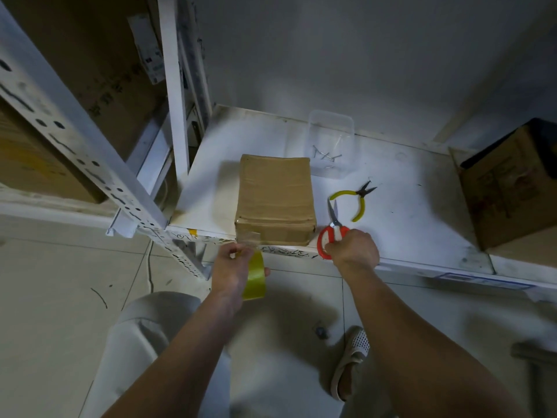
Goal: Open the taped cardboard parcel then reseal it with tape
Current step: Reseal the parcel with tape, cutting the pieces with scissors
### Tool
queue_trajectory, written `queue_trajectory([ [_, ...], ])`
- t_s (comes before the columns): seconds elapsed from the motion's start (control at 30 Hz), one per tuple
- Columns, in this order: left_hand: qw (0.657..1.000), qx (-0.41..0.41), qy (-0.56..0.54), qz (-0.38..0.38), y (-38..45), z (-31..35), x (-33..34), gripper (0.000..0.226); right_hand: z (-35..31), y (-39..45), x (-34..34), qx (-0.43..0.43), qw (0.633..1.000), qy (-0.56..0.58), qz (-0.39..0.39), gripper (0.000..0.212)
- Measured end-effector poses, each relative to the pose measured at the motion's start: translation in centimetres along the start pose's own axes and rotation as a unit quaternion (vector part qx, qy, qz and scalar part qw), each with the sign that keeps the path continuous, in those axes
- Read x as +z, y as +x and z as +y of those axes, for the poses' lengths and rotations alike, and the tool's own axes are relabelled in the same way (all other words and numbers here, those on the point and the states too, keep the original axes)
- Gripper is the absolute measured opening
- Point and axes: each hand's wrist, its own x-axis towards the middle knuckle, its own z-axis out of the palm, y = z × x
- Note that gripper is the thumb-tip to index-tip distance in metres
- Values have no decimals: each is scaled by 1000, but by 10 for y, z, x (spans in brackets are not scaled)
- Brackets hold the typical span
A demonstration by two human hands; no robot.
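The resealing looks to be in hand: the box sits closed at the front edge of the shelf, and a clear strip of tape runs from its near-left corner down to the roll. The next move, as I judge it, calls for the scissors to come across to 9 o'clock and cut that strip close to the box (the strip must be kept taut or the blades will only fold it).

The left hand hangs below the shelf edge at the box's 7 o'clock, fingers wrapped round the roll and pinching the strip. The right hand lies at the box's 4 o'clock, clasping the red handles, blades pointing to 12 o'clock. Pliers lie beyond.
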Motion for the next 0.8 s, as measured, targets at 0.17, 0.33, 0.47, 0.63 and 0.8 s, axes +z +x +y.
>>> queue_trajectory([
  [0.17, 1000, -2, -8, 0, -7, 7, -1, 15, 9, -11, -7, 5, 974, 213, 72, 47],
  [0.33, 1000, -17, -3, -8, -18, 17, -3, 14, 15, -22, -29, -7, 870, 493, -23, 22],
  [0.47, 999, -26, 10, -21, -23, 22, -4, 20, 15, -38, -46, -90, 827, 516, -207, 11],
  [0.63, 999, -37, 16, -30, -26, 26, -7, 22, 14, -41, -61, -153, 837, 306, -427, 18],
  [0.8, 998, -51, 13, -32, -18, 27, -12, 18, 2, -39, -58, -131, 892, 162, -402, 27],
])
